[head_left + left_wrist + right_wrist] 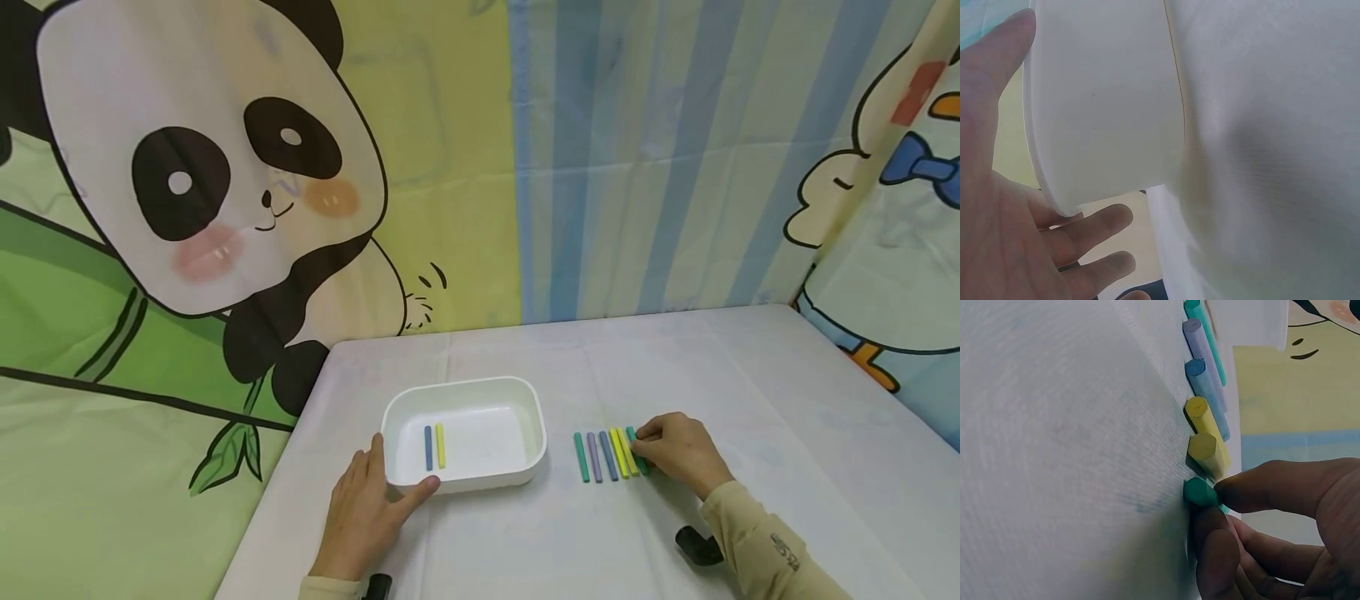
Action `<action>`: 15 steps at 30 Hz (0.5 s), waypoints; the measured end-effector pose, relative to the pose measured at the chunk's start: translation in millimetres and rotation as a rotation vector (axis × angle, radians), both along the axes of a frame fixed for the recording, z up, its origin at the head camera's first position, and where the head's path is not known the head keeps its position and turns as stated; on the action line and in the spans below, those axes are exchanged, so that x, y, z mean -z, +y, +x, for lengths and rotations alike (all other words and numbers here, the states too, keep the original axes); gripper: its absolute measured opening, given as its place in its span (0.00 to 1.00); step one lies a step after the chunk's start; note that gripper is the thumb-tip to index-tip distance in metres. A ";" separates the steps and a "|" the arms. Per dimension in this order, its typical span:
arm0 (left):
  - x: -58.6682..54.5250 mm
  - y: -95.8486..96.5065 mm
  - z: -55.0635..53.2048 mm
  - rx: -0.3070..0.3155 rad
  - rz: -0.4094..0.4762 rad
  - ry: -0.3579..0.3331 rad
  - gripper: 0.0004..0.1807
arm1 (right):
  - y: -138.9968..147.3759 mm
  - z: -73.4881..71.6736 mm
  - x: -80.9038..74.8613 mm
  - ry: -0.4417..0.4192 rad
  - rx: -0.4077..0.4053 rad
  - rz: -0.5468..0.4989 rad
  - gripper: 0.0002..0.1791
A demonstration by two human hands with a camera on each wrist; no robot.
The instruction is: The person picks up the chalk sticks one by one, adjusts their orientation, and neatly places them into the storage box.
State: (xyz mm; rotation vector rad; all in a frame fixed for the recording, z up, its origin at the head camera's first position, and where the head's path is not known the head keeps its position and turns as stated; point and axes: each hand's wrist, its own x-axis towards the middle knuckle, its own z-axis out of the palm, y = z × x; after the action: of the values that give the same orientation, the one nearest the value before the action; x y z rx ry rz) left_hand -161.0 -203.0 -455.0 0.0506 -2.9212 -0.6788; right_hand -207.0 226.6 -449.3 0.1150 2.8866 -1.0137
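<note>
Around the near left corner of a white tray, my left hand is spread, thumb at the near rim and fingers along the left side. In the left wrist view the thumb touches the tray rim and the other fingers look fairly straight. My right hand pinches a green chalk stick between thumb and fingers, at the right end of a row of chalk. Just left of it lie two yellow sticks, then a blue, a purple and another green stick.
Inside the tray lie a blue chalk stick and a yellow one, side by side. A white cloth covers the table. Behind it hangs a printed curtain with a panda.
</note>
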 end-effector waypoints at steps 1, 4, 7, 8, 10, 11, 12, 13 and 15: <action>0.0 0.0 0.1 0.000 0.001 0.000 0.69 | 0.5 -0.1 0.3 -0.001 0.001 0.002 0.17; -0.6 0.3 0.3 0.003 0.002 0.006 0.68 | 2.4 -1.4 2.2 -0.009 0.005 -0.004 0.18; -2.1 1.1 1.3 0.007 0.003 0.014 0.67 | 4.5 -3.0 2.9 -0.015 0.008 -0.010 0.19; -2.6 1.4 1.6 0.009 0.005 0.016 0.67 | 5.3 -3.5 3.1 -0.018 0.008 -0.015 0.19; -3.5 2.0 2.2 0.009 0.005 0.017 0.67 | 6.3 -4.1 2.6 -0.027 0.011 -0.028 0.19; -3.7 2.2 2.4 0.008 0.005 0.014 0.67 | 6.7 -4.3 2.1 -0.033 0.015 -0.033 0.20; -3.8 2.3 2.5 0.007 0.006 0.012 0.67 | 7.1 -4.5 1.9 -0.041 0.022 -0.041 0.20; -4.1 2.4 2.5 0.006 0.007 0.010 0.67 | 7.1 -4.8 1.4 -0.046 0.026 -0.051 0.20; -4.4 2.6 2.6 0.003 0.005 0.005 0.67 | 7.2 -5.6 0.4 -0.051 0.037 -0.072 0.21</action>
State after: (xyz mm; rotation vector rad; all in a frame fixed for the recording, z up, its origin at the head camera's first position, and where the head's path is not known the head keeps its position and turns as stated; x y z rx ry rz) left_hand -158.4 -200.4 -450.6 0.0451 -2.9153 -0.6862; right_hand -212.6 233.8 -449.7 0.1879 2.8086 -1.1027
